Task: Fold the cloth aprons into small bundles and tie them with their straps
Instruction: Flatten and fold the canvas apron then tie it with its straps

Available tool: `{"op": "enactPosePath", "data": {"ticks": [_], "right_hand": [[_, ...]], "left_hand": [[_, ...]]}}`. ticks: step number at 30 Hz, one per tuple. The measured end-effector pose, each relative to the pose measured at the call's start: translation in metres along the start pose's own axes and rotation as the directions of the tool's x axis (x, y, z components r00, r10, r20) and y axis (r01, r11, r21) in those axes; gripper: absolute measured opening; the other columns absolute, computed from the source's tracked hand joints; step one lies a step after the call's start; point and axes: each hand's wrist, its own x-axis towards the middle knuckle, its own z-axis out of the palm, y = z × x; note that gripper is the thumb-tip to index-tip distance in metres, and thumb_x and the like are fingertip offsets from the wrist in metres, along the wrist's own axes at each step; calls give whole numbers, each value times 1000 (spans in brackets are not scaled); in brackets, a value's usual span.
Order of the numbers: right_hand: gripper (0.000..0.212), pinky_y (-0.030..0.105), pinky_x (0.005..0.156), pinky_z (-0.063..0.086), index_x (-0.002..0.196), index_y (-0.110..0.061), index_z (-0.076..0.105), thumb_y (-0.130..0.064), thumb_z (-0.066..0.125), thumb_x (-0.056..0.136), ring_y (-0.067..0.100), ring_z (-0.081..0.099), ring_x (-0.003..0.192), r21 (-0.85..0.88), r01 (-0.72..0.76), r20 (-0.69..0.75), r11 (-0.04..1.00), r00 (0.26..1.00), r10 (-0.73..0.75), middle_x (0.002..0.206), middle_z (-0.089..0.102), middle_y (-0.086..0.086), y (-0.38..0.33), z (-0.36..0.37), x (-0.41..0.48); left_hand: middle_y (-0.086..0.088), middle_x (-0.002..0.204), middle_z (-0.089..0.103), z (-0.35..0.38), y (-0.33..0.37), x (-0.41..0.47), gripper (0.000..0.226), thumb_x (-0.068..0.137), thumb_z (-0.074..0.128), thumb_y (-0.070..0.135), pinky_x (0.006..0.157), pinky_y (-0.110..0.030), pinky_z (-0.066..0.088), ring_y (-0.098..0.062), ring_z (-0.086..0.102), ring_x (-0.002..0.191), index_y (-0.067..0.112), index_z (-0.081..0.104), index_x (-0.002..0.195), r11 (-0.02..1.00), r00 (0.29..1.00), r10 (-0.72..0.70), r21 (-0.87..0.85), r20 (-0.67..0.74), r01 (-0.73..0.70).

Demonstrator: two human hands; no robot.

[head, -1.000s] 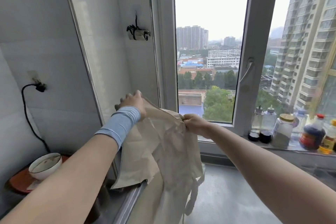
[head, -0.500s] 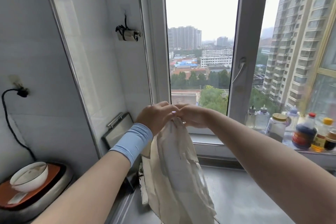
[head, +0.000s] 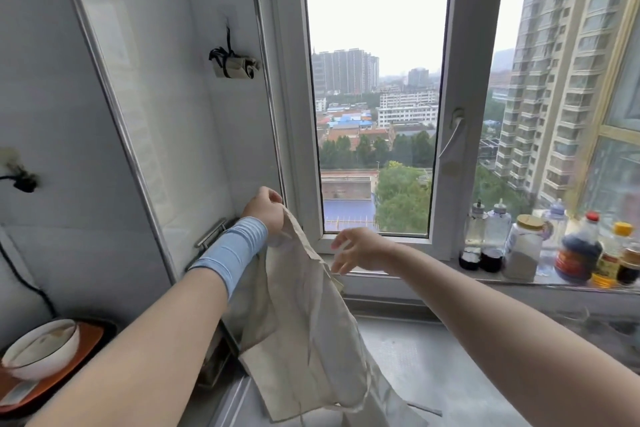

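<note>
Left hand (head: 265, 210) pinches the hanging beige apron (head: 304, 315) at its top edge, right hand (head: 356, 250) open beside it; regrip the free edge level before folding

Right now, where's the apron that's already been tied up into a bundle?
The tied bundle hangs high on the left wall, just left of the window frame, well above the left hand holding the loose apron.

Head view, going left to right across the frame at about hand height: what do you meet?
White bowl → left hand gripping the apron → open right hand → glass jar → dark sauce bottle.
</note>
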Motion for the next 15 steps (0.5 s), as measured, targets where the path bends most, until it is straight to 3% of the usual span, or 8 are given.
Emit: {"op": "enactPosePath", "data": {"ticks": [1,2,5,6,8,10,12,15], "right_hand": [[29,37,85,57,112,-8,59,-3,69,86,32,72,89,33,9,-34,999,999,-8,85,74,7,-1,0,3],[33,39,92,56,114,-8,59,-6,73,84,30,71,92,16,12,-7,1000,1000,-11,91,72,8,-3,-2,5],[91,36,108,44,143,-32,40,-34,88,65,16,55,122,-186,33,194,982,981,4,130,56,-3,-4,4,12],[93,35,108,43,142,-39,41,-43,88,61,12,53,124,-223,69,189,972,982,-27,134,54,-8,-3,13,17],[60,30,96,50,123,-38,62,-53,81,68,4,61,107,-277,130,89,952,990,-110,115,67,-13,-2,33,31],[27,27,74,48,101,-22,76,-41,74,81,6,59,80,-196,135,-44,971,988,-146,83,66,-10,-9,44,40],[20,28,62,40,92,-13,77,-26,62,88,11,51,66,-102,120,-170,988,976,-136,69,59,-3,-18,41,43],[25,26,55,38,90,-16,73,-18,49,94,15,54,61,-234,86,-347,969,923,-165,65,60,-6,-31,19,38]], "left_hand": [[-6,102,64,-4,-3,-1,31,93,36,3,70,-26,45,-24,58,84,17,60,105,999,999,42,-21,19,-41],[-3,93,64,-8,-7,-1,35,93,34,2,62,-25,44,-19,56,72,19,63,101,996,997,72,-62,34,-70],[1,71,63,-18,-11,-2,41,93,34,2,51,-21,46,-11,53,51,22,70,87,978,995,58,-204,76,-41],[3,63,60,-20,-9,-2,42,93,34,2,46,-20,45,-9,51,45,22,70,84,978,994,57,-206,97,-36],[3,56,54,-22,-5,-4,40,93,33,1,44,-19,41,-10,46,43,20,67,82,977,983,100,-201,153,-68],[-2,63,52,-26,-5,-5,40,92,33,-2,49,-23,42,-15,44,50,20,63,78,969,969,169,-212,178,-130],[-4,70,57,-36,-11,-2,39,91,35,-2,56,-29,46,-19,47,55,22,61,75,969,967,222,-136,128,-205],[-2,80,66,-56,-28,5,32,93,37,3,61,-31,51,-23,55,60,27,59,94,964,963,238,95,124,-250]]}}
